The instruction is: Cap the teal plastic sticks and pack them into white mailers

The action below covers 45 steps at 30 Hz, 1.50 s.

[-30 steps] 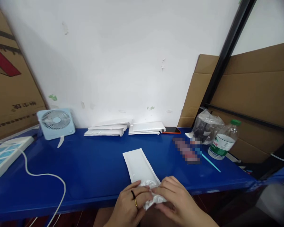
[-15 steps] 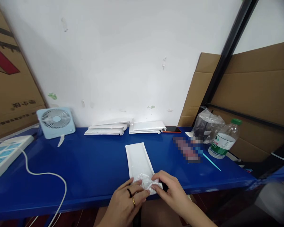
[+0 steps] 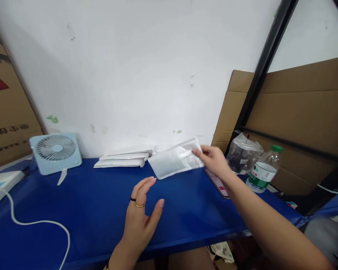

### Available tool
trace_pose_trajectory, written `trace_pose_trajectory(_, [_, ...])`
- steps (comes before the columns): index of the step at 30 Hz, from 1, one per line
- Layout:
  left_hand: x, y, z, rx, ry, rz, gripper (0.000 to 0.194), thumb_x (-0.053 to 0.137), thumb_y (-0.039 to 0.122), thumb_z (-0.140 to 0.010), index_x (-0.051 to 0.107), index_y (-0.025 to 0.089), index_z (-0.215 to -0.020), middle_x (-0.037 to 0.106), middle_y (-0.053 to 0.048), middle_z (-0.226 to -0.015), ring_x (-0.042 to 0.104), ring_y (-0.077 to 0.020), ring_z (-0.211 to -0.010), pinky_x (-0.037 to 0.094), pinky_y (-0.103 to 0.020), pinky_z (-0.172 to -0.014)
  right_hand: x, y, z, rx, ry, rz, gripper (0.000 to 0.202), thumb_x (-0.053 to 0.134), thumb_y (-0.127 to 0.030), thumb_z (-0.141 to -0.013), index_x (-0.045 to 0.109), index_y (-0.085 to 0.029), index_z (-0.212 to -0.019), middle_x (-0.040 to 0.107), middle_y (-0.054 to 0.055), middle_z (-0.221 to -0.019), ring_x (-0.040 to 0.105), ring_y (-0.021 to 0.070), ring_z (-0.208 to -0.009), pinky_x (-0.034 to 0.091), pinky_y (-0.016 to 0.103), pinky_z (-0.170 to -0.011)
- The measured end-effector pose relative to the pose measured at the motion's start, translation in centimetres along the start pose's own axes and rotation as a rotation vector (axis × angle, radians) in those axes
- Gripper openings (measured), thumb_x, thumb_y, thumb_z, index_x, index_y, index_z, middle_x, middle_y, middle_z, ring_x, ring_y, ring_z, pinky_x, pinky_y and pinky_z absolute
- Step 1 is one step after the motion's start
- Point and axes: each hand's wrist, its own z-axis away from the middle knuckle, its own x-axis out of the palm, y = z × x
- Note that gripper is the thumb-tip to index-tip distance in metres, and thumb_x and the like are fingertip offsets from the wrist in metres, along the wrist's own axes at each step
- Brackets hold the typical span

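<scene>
My right hand (image 3: 214, 159) pinches the right end of a flat white packet (image 3: 173, 161), a pouch with a partly see-through face. The packet is tilted and raised near the back of the blue table (image 3: 107, 210), in front of the wall, and it covers the spot of the right-hand stack. My left hand (image 3: 142, 212) hovers over the table nearer to me, thumb and fingers apart, holding nothing. It wears a dark ring and a gold-coloured ring. Left of the packet lies a stack of similar white packets (image 3: 122, 159) against the wall.
A light blue fan (image 3: 56, 152) stands at the back left, with a white power strip (image 3: 5, 185) and white cable (image 3: 42, 222) nearer. On the right are a phone (image 3: 218, 183), a plastic-wrapped item (image 3: 243, 153) and a green-capped bottle (image 3: 263, 170). Cardboard (image 3: 298, 108) borders the right side.
My right hand has carried the white packet from the table's front edge to the back by the wall. My left hand has let go of it and opened. The view has shifted slightly.
</scene>
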Motion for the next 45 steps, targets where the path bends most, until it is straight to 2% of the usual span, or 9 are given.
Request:
trace_pose_trajectory(4, [-0.3, -1.3, 1.3, -0.178, -0.056, 0.025, 0.04, 0.048, 0.029, -0.084, 0.042, 0.025, -0.123, 0.044, -0.01, -0.127, 0.059, -0.0182, -0.095, 0.054, -0.032, -0.075, 1.7, 5.0, -7.1, 0.47, -0.008, -0.296, 0.025, 0.059, -0.037, -0.077, 0.056, -0.014, -0.071, 0.052, 0.0, -0.058, 0.047, 0.0095, -0.05, 0.036, 0.021, -0.045])
trace_pose_trajectory(13, [0.1, -3.0, 2.8, -0.342, -0.099, 0.111, 0.033, 0.049, 0.033, -0.082, 0.052, 0.028, -0.115, 0.049, -0.009, -0.123, 0.062, -0.0172, -0.081, 0.049, -0.021, -0.042, 7.6, 10.7, -10.0, 0.593, 0.034, 0.069, 0.018, 0.067, -0.026, -0.067, 0.058, -0.01, -0.067, 0.061, 0.015, -0.074, 0.058, 0.0271, -0.082, 0.042, 0.033, -0.067])
trace_pose_trajectory(17, [0.5, -3.8, 2.9, -0.259, -0.069, 0.14, 0.034, 0.053, 0.028, -0.079, 0.053, 0.028, -0.113, 0.052, -0.009, -0.118, 0.063, -0.0167, -0.077, 0.057, -0.03, -0.065, 10.4, 7.8, -10.9, 0.236, 0.032, 0.325, 0.039, 0.061, -0.033, -0.073, 0.058, -0.012, -0.107, 0.049, 0.018, -0.123, 0.035, 0.0299, -0.119, 0.027, 0.041, -0.094])
trace_pose_trajectory(21, [0.7, -4.0, 2.9, -0.275, -0.05, 0.192, 0.034, 0.054, 0.026, -0.078, 0.052, 0.027, -0.112, 0.054, -0.01, -0.116, 0.063, -0.0166, -0.072, 0.056, -0.03, -0.062, 16.1, 2.8, -10.8, -0.374, -0.293, 0.468, 0.049, 0.053, -0.042, -0.079, 0.05, -0.018, -0.121, 0.049, 0.011, -0.124, 0.038, 0.0248, -0.115, 0.025, 0.038, -0.095])
trace_pose_trajectory(26, [0.9, -3.9, 3.5, -0.415, -0.088, 0.367, 0.037, 0.054, 0.029, -0.079, 0.05, 0.026, -0.115, 0.057, -0.009, -0.113, 0.064, -0.0161, -0.077, 0.053, -0.033, -0.077, 20.3, -1.3, -12.2, -0.478, -0.316, 0.54, 0.024, 0.05, -0.015, -0.078, 0.061, -0.011, -0.1, 0.059, 0.013, -0.104, 0.046, 0.0239, -0.104, 0.029, 0.036, -0.09])
trace_pose_trajectory(31, [1.0, -3.4, 2.4, -0.755, -0.163, 0.884, 0.054, 0.048, 0.049, -0.081, 0.036, 0.023, -0.128, 0.046, -0.015, -0.13, 0.057, -0.0225, -0.106, 0.048, -0.034, -0.086, 16.6, -4.6, -13.1, -0.516, -0.186, 0.36, 0.027, 0.037, -0.017, -0.088, 0.056, -0.014, -0.107, 0.059, 0.009, -0.105, 0.051, 0.0185, -0.098, 0.034, 0.03, -0.088])
trace_pose_trajectory(37, [1.8, -1.5, -2.3, -1.011, -0.114, 1.654, 0.078, 0.022, 0.078, -0.072, 0.046, 0.02, -0.118, 0.045, -0.017, -0.131, 0.045, -0.0292, -0.12, 0.041, -0.051, -0.093, 8.5, -8.3, -5.0, -0.765, -0.113, 0.079, 0.029, 0.034, -0.021, -0.09, 0.059, -0.019, -0.104, 0.062, 0.007, -0.101, 0.056, 0.0173, -0.094, 0.041, 0.03, -0.08])
trace_pose_trajectory(42, [3.2, -0.8, -3.0, -1.062, 0.167, 1.759, 0.059, 0.036, 0.064, -0.078, 0.06, 0.013, -0.094, 0.065, -0.014, -0.097, 0.058, -0.027, -0.102, 0.046, -0.046, -0.088, 2.5, -7.1, 3.1, -0.905, -0.39, -0.018, 0.026, 0.044, -0.025, -0.087, 0.06, -0.024, -0.109, 0.065, 0.004, -0.101, 0.059, 0.0178, -0.094, 0.044, 0.033, -0.08])
trace_pose_trajectory(45, [3.6, 0.0, -3.3, -1.137, 0.388, 1.638, 0.037, 0.047, 0.049, -0.079, 0.06, 0.015, -0.089, 0.065, -0.006, -0.079, 0.064, -0.0199, -0.081, 0.05, -0.038, -0.082, 2.0, -5.0, 6.8, -0.608, -0.208, -0.269, 0.021, 0.052, -0.027, -0.084, 0.064, -0.025, -0.101, 0.066, 0.005, -0.1, 0.059, 0.0208, -0.098, 0.043, 0.039, -0.088])
